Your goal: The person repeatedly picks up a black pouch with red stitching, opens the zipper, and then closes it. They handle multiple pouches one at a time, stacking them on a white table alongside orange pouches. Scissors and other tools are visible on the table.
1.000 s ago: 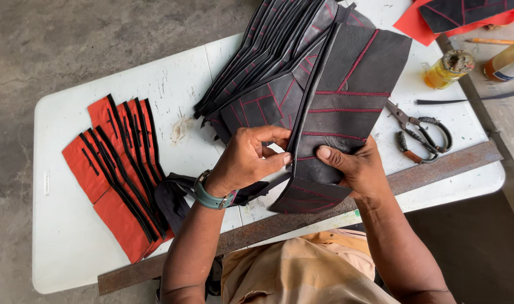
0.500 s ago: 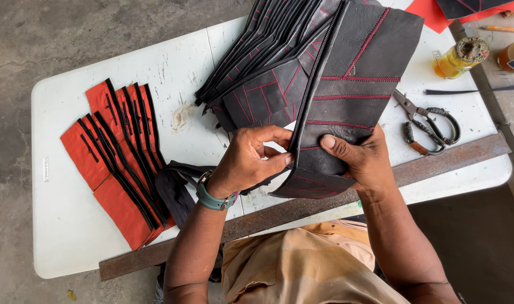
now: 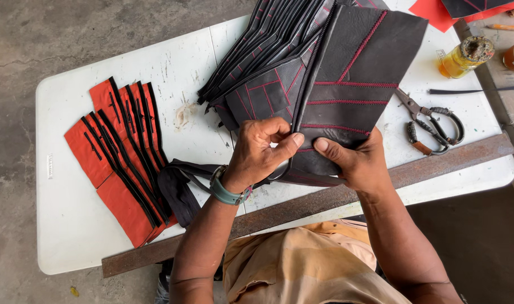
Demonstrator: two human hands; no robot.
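Note:
My left hand (image 3: 262, 152) and my right hand (image 3: 352, 160) both pinch the near edge of a black leather panel (image 3: 358, 79) with red stitched lines, held just above a white table (image 3: 172, 62). A zipper runs along the panel's left edge. Under and behind it lies a fanned stack of similar black stitched panels (image 3: 268, 50). A green wristwatch sits on my left wrist.
Several red panels with black zippers (image 3: 119, 157) are fanned out at the table's left. A black strap (image 3: 178, 188) lies beside them. Scissors (image 3: 431, 126), an amber glue jar (image 3: 465, 56) and a long rusty metal ruler (image 3: 302, 205) lie on the table too.
The camera view has shifted slightly. Both hands keep their pinch on the black panel's near edge, with my left fingers curled a little more over it.

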